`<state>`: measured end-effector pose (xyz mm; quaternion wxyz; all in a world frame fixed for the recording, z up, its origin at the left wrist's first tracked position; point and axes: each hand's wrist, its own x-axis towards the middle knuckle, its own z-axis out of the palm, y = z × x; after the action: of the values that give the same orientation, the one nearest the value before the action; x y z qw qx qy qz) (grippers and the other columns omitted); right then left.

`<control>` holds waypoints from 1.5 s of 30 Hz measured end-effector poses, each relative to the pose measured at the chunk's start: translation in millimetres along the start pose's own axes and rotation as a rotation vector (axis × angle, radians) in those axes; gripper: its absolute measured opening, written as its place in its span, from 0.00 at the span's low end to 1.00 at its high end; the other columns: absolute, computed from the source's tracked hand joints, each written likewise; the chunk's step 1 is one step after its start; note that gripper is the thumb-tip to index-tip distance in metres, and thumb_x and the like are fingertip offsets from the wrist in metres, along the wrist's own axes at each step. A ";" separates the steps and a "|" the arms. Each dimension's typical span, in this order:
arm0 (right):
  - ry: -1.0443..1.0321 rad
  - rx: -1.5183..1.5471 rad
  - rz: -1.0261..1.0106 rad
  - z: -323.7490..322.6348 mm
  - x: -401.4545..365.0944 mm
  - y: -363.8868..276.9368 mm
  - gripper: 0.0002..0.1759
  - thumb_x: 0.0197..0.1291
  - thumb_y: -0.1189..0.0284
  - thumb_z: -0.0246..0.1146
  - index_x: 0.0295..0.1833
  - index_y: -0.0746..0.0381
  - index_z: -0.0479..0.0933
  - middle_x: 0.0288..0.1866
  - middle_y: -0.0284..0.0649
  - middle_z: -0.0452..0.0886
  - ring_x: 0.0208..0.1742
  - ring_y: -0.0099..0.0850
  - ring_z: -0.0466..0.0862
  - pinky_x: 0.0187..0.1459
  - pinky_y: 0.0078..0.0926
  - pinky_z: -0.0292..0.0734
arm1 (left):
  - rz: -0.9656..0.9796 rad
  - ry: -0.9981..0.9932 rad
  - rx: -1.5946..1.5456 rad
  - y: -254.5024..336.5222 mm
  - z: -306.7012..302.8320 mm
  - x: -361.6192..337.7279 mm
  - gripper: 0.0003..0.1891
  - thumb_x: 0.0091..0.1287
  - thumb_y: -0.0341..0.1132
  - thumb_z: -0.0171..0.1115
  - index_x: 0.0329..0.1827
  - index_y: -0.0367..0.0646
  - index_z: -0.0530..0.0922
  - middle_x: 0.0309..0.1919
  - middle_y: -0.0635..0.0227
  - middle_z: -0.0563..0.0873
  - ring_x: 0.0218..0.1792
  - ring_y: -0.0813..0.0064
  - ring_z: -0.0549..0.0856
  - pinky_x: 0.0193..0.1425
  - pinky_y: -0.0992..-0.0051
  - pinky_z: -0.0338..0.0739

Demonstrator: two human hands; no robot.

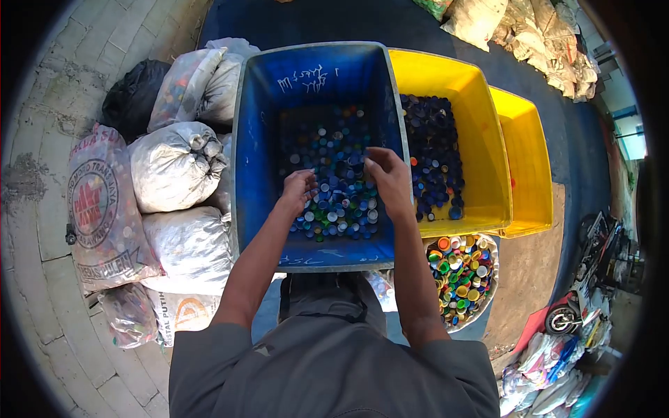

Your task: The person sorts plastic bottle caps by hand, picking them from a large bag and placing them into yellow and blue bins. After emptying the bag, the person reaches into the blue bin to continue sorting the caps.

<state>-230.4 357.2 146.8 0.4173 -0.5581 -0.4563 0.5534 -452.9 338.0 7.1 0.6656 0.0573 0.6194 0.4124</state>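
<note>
A deep blue bin [320, 259] stands right in front of me, with a heap of plastic bottle caps [340, 202] at its bottom, mostly blue, white and green. My left hand [300, 190] is inside the bin over the left part of the heap, its fingers curled inward; whatever they hold is hidden. Near the bin's right wall, my right hand [387, 177] is higher up, thumb and fingers drawn together in a pinch. Something dark may be at its fingertips, too small to make out.
To the right, a yellow bin [481, 188] contains dark blue caps [432, 150]; another yellow bin [526, 164] stands beyond it. A sack of mixed-colour caps [460, 279] sits nearer me. Stuffed sacks [174, 167] line the left side. A motorbike [568, 317] is at far right.
</note>
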 end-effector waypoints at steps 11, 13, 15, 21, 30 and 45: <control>-0.018 -0.779 0.561 7.8 82.2 278.0 0.18 0.47 0.73 0.68 0.48 0.61 0.83 0.50 0.51 0.84 0.52 0.47 0.84 0.56 0.41 0.77 | 0.155 0.084 0.992 -99.5 -10.7 99.6 0.14 0.56 0.36 0.71 0.44 0.44 0.85 0.43 0.54 0.88 0.49 0.56 0.86 0.55 0.62 0.78; -0.040 -0.798 0.596 10.4 78.1 295.4 0.17 0.47 0.73 0.68 0.47 0.62 0.83 0.50 0.51 0.84 0.53 0.47 0.84 0.56 0.42 0.77 | 0.112 0.065 1.007 -110.0 -4.2 105.5 0.14 0.56 0.37 0.72 0.43 0.42 0.85 0.43 0.54 0.88 0.48 0.56 0.86 0.55 0.61 0.78; 0.012 -0.845 0.593 14.6 73.1 313.0 0.16 0.48 0.73 0.69 0.45 0.62 0.83 0.49 0.51 0.84 0.54 0.46 0.83 0.56 0.42 0.77 | 0.110 0.030 1.062 -120.1 1.3 115.1 0.15 0.55 0.38 0.72 0.44 0.41 0.84 0.43 0.53 0.88 0.48 0.55 0.86 0.54 0.61 0.78; 0.001 -1.089 0.320 14.9 52.5 338.3 0.15 0.49 0.68 0.73 0.41 0.65 0.83 0.46 0.52 0.84 0.48 0.48 0.84 0.50 0.42 0.77 | 0.135 0.072 1.191 -117.3 31.4 109.4 0.21 0.57 0.43 0.70 0.47 0.37 0.80 0.42 0.48 0.87 0.47 0.48 0.85 0.52 0.54 0.77; 0.303 -0.427 0.593 17.0 89.0 292.8 0.14 0.49 0.68 0.69 0.38 0.65 0.80 0.37 0.44 0.84 0.40 0.33 0.81 0.45 0.32 0.75 | 0.199 0.136 1.242 -128.3 40.2 118.3 0.17 0.59 0.37 0.66 0.47 0.37 0.79 0.42 0.44 0.86 0.46 0.39 0.83 0.52 0.48 0.76; 0.341 -0.705 0.510 48.9 167.9 322.0 0.19 0.55 0.68 0.65 0.51 0.67 0.76 0.50 0.54 0.83 0.54 0.53 0.81 0.57 0.45 0.74 | 0.056 -0.002 0.561 -125.4 -44.2 143.5 0.09 0.57 0.30 0.67 0.34 0.32 0.80 0.30 0.54 0.86 0.31 0.64 0.88 0.34 0.68 0.83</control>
<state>-268.7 442.6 -207.5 0.1221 -0.8431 -0.3897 0.3499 -446.9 325.9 -188.0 0.6128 0.2569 0.7067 0.2431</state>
